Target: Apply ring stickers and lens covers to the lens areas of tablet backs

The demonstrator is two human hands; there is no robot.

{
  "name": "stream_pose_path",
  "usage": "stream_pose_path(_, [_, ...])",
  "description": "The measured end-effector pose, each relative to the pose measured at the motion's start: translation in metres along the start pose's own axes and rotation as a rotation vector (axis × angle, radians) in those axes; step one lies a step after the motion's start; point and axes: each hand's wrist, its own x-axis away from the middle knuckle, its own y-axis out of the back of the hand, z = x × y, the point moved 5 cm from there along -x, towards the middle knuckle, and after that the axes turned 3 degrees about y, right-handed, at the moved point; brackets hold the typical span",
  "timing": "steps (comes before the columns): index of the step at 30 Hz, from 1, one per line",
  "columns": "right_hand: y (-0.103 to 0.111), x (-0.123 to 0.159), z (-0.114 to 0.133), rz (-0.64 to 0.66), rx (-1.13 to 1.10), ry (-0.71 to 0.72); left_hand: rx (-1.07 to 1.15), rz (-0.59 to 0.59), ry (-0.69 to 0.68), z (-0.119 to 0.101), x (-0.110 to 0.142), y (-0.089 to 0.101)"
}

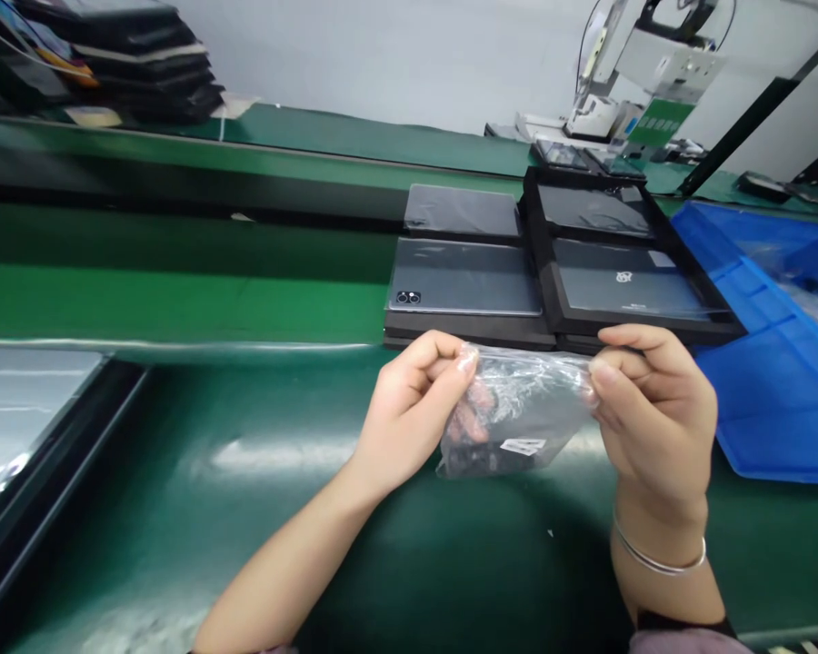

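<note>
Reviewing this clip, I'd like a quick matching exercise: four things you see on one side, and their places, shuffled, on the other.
Things
1. silver bracelet
2. clear plastic bag
3. blue bin
4. tablet with the pale logo

Places
A. held between the left hand and the right hand
B. lying in a black tray
C. around the right wrist
D. running off the picture's right edge

Pairs: 1-C, 2-A, 3-D, 4-B

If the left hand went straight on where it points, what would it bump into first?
Beyond the clear bag it pinches, the left hand would probably meet the black box under the nearer left tablet, though depth is unclear.
</note>
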Motion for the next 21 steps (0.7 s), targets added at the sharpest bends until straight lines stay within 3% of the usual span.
stream_pose_path(21, [-0.0041, -0.0036, -0.0040, 0.012, -0.014, -0.005, 0.082, -0.027, -0.026, 0.0049, -0.0065, -0.0008])
